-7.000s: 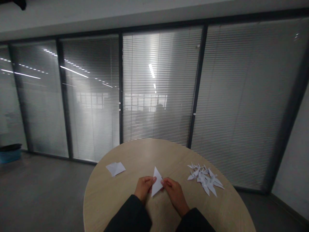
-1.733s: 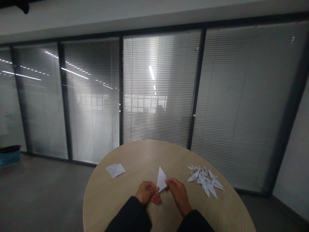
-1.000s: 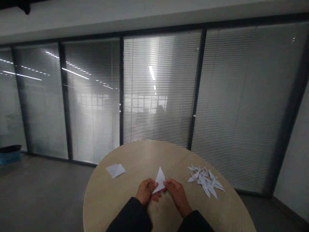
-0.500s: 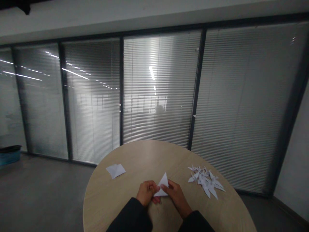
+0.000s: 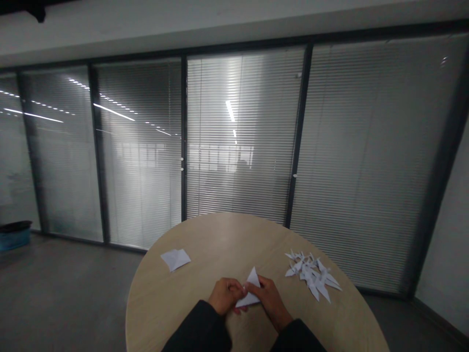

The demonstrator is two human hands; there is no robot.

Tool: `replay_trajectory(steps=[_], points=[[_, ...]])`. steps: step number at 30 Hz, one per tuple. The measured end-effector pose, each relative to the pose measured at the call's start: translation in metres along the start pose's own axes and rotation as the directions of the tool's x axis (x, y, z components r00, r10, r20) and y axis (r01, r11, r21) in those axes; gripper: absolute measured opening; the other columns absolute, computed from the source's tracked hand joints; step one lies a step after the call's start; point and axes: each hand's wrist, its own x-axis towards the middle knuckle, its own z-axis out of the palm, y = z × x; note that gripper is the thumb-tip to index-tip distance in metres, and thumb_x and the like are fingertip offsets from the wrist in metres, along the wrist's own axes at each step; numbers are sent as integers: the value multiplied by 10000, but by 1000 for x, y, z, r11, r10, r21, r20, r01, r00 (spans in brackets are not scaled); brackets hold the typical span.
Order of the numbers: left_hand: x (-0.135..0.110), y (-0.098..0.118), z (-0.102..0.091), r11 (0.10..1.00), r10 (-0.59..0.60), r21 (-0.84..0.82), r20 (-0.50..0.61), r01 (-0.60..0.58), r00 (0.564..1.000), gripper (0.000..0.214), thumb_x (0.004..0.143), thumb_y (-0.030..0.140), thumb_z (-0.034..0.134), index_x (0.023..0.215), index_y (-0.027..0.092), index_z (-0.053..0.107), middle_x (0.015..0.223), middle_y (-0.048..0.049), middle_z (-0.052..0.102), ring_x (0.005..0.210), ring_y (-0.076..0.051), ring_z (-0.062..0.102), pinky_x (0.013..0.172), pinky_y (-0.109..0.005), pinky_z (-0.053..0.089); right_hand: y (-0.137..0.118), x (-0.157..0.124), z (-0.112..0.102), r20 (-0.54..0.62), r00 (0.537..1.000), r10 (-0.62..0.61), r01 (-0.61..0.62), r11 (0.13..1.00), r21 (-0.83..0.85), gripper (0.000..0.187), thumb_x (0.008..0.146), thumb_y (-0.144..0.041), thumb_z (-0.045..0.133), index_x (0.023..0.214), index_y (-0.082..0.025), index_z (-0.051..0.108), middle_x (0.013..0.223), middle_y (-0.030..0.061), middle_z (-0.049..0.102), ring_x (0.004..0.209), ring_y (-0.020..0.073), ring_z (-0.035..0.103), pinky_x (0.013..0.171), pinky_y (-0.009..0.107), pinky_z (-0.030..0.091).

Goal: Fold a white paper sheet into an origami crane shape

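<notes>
A folded white paper triangle (image 5: pixel 250 295) sits between my hands, a little above the table, with one point up and to the right. My left hand (image 5: pixel 225 296) pinches its left corner, and my right hand (image 5: pixel 268 299) grips its right side with the fingers over the fold. A loose pile of several white origami cranes (image 5: pixel 311 275) lies to the right of my right hand. Further left, a folded square of white paper (image 5: pixel 176 259) lies flat on the table, out of reach of neither hand's fingers but untouched.
The round light-wood table (image 5: pixel 176 303) has a curved rim close around my hands, and dark sleeves (image 5: pixel 200 332) cover my forearms. Beyond it stand glass partitions with blinds (image 5: pixel 242 137). A blue tub (image 5: pixel 14 238) sits on the grey floor, far left.
The paper triangle has turned clockwise and dropped lower, its point swinging from straight up toward the upper right. My hands have drawn closer together around it.
</notes>
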Motion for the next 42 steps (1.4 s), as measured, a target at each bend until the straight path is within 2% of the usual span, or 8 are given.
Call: replay_trajectory(steps=[10,16,19,25,31,35,39,42], points=[[2,-3,-1,999,28,17,13,-28,1000,604,471,708,663,649,140,562,523,-36,628,432,-144,548,440,-278,424,1,1,1,35,999,1,-2,999,32,251,628,-401,635,602,-156,587,537,-20,585,517,143,526,502,235,382],[2,-4,-2,997,24,70,12,-25,1000,583,491,699,648,662,151,549,496,-22,601,398,-134,507,430,-274,394,12,9,-3,-73,997,-23,26,999,41,371,610,-533,651,602,-182,531,532,-34,543,509,142,507,469,232,369],[3,-5,-3,998,18,67,7,-19,1000,576,496,676,653,717,153,558,493,0,575,417,-140,501,439,-270,378,13,9,-4,-59,998,-18,23,996,84,365,629,-531,645,635,-182,536,560,-33,550,530,150,525,485,236,385],[6,-4,-6,964,120,249,-116,-89,986,449,571,600,625,588,158,547,447,73,366,449,-84,322,463,-233,235,5,4,-1,-31,999,-45,47,996,79,357,619,-506,675,611,-167,564,567,-33,541,565,149,512,529,241,389],[3,4,-11,909,229,401,-245,-117,942,326,690,481,536,574,176,525,489,55,367,502,-109,325,504,-242,222,-5,1,0,-39,998,-54,57,996,74,377,616,-534,672,681,-166,617,650,1,597,662,184,543,625,266,413],[-7,13,-13,875,326,461,-332,-149,885,294,777,419,451,598,192,507,511,31,439,524,-132,407,520,-241,250,-7,0,2,21,997,-72,73,997,-36,400,624,-568,641,587,-174,581,536,-25,504,580,161,481,583,261,370],[-26,22,-15,847,305,526,-365,-76,880,287,829,367,405,709,178,585,584,-11,554,585,-168,507,564,-253,316,-13,-2,10,98,992,-76,85,992,-96,424,656,-590,591,561,-178,561,536,-18,504,587,165,484,592,265,368],[-47,30,-18,874,253,486,-419,-20,872,329,827,309,433,1091,168,569,866,-67,666,783,-211,596,706,-278,399,-21,-1,21,150,986,-69,91,985,-147,445,634,-611,584,521,-182,556,512,-13,500,567,167,477,574,269,372]])
